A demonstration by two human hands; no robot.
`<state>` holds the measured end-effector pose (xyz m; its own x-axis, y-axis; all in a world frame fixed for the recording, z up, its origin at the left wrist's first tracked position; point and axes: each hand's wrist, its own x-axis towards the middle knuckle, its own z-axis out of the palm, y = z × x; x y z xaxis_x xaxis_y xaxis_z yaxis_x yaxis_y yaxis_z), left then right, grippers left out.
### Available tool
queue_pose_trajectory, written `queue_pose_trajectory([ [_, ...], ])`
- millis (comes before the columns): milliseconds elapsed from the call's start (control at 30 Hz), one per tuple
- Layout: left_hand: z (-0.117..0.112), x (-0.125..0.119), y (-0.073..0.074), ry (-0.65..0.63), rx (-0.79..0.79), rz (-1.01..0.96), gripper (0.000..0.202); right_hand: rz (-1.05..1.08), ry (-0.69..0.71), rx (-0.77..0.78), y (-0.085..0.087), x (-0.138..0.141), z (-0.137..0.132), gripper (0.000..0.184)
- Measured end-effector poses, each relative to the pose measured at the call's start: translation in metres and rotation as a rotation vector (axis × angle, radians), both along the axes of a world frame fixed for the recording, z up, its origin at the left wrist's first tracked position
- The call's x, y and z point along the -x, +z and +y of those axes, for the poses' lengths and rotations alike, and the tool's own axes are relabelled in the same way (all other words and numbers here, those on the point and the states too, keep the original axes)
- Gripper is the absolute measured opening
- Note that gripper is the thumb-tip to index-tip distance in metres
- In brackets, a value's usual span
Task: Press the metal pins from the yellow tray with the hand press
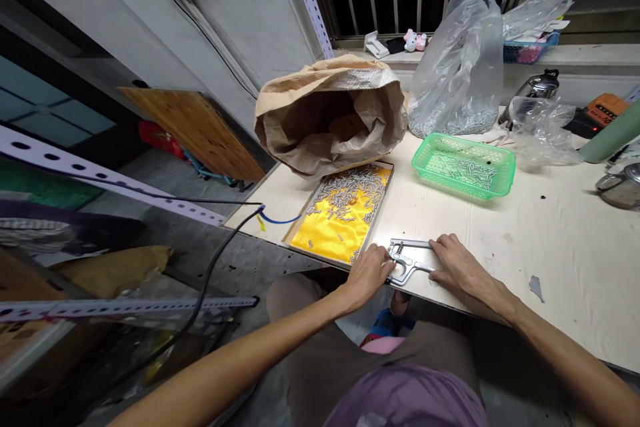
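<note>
Near the table's front edge lies a silver metal hand tool, like spring-loaded pliers [411,268], with two long handles and a curved opening in its frame. My right hand [457,263] is closed around the ends of its handles, which are spread apart. At the tool's head, my left hand [370,270] has its thumb and fingers pinched together; whatever is between them is too small to make out. Just beyond my left hand sits a shallow tray [327,232] lined with yellow cloth, with many small metal pins [353,188] heaped toward its far end.
A large open paper-lined sack [325,120] stands behind the tray. Farther right are a green plastic basket [463,187] holding small metal pieces and a clear plastic bag [457,73] of similar parts. A black cable [205,280] hangs at the left.
</note>
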<state>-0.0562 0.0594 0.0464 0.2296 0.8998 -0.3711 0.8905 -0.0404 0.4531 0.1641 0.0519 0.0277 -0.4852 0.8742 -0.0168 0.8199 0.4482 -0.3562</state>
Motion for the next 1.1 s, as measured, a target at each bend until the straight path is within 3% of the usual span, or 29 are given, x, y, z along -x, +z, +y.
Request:
queue_pose_trajectory([
  [67, -0.001, -0.010, -0.001, -0.216, -0.219, 0.023, 0.019, 0.025, 0.016, -0.006, 0.001, 0.001, -0.002, 0.036],
  [167, 0.007, -0.030, -0.007, -0.512, -0.310, 0.002, 0.045, 0.035, 0.028, -0.026, 0.002, 0.001, -0.005, 0.036],
  [233, 0.016, -0.040, -0.012, -0.620, -0.327, -0.001, 0.058, 0.010, 0.024, -0.022, 0.003, 0.000, -0.007, 0.040],
  [333, 0.025, -0.048, -0.014, -0.702, -0.313, 0.056, 0.061, -0.064, -0.015, -0.021, 0.006, -0.003, -0.011, 0.048],
  [400, 0.028, -0.049, -0.014, -0.725, -0.300, 0.087, 0.056, -0.110, -0.050, -0.032, 0.008, -0.004, -0.014, 0.043],
  [600, 0.028, -0.047, -0.014, -0.679, -0.287, 0.105, 0.027, -0.110, -0.075, -0.028, 0.005, 0.003, -0.015, 0.002],
  [700, 0.030, -0.048, -0.015, -0.649, -0.289, 0.134, 0.023, -0.094, -0.110, -0.004, 0.000, 0.004, -0.012, 0.010],
  [800, 0.027, -0.049, -0.021, -0.607, -0.333, 0.102, 0.024, -0.076, -0.110, -0.035, 0.000, -0.001, -0.006, 0.004],
  [967, -0.009, -0.047, -0.049, -0.500, -0.593, -0.096, 0.034, -0.090, -0.010, -0.045, 0.000, -0.022, 0.011, 0.040],
  [1100, -0.041, -0.049, -0.063, -0.551, -0.668, -0.249, 0.033, -0.088, -0.048, -0.099, -0.004, -0.033, 0.031, 0.019],
])
